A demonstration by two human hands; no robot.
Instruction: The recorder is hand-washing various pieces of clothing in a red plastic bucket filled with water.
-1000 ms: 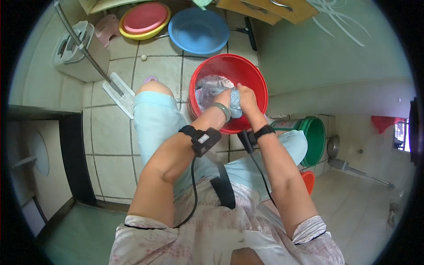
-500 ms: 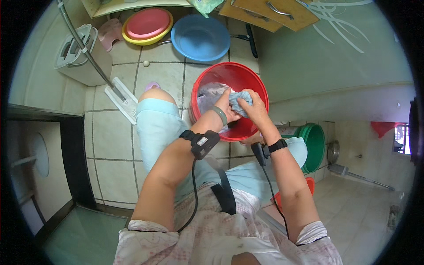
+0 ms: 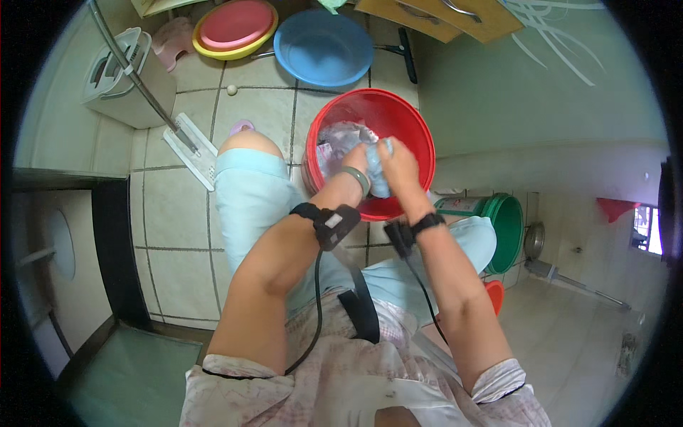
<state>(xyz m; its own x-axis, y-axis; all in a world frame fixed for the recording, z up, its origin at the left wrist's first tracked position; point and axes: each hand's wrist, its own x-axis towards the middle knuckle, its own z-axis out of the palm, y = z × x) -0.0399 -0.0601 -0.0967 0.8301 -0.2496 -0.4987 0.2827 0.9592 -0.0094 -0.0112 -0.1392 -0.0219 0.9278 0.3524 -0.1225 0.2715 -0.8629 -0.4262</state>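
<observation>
So, biggest stuff first: most of the left and middle of the view is taken up by a pale tiled floor (image 3: 178, 213), cut up by dark grout lines. Pale blue trousers (image 3: 252, 185) are worn, knees spread wide, and a big red bucket (image 3: 405, 117) is parked out in front, pretty much between them. Past the bucket a wide blue basin (image 3: 324, 46) has been left on the tiles, with a pink basin (image 3: 236, 23) stacked in a yellow one (image 3: 235, 55) just beside it. Over on the left, a flat mop (image 3: 191, 146) is seen near a white bin (image 3: 139, 92), and a green bucket (image 3: 506, 235) is tipped on its side by the right knee.

Down inside the red bucket, pale wet-looking laundry (image 3: 334, 139) is bunched along the left side. A light blue cloth (image 3: 378, 178) is held over the bucket's opening, squashed between the left hand (image 3: 353, 162) and the right hand (image 3: 398, 164). Both are closed around it, fingers curled, kinda blurry, so exact finger placement can't be made out. A greenish bangle (image 3: 361, 181) is worn on the left wrist, and a tiny pale ball (image 3: 232, 90) can be spotted on the tiles.
</observation>
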